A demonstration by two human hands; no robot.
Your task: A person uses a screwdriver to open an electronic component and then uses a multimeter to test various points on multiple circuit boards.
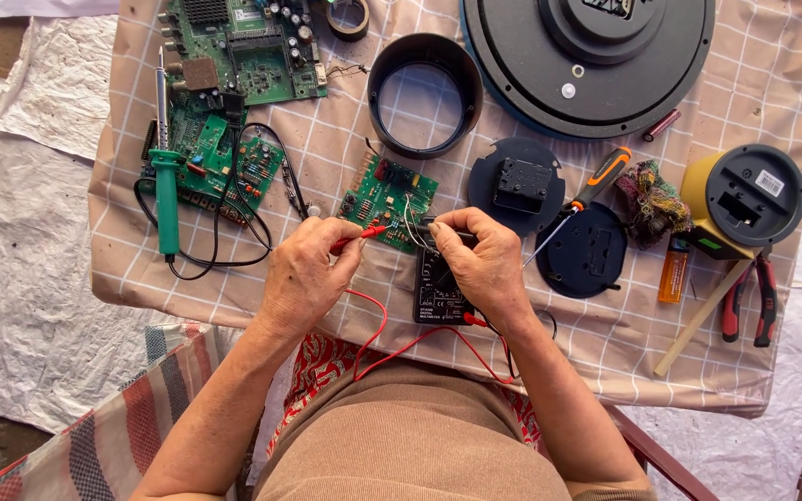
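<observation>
Left hand (303,274) knuckles up, fingers pinched shut on red probe (356,236) | probe's long axis runs left-right, tip aimed right at small green circuit board (388,197) | right hand (485,260) curled, fingertips closed on black probe, mostly hidden, over black multimeter (436,295) at table's near edge.

Far left corner of the checked-cloth table (345,158): large green circuit board (243,46).
Left edge: green-handled soldering iron (167,176).
Centre: small green circuit board (387,197), behind the black multimeter (438,292).
Right edge: red-handled pliers (749,301).
</observation>
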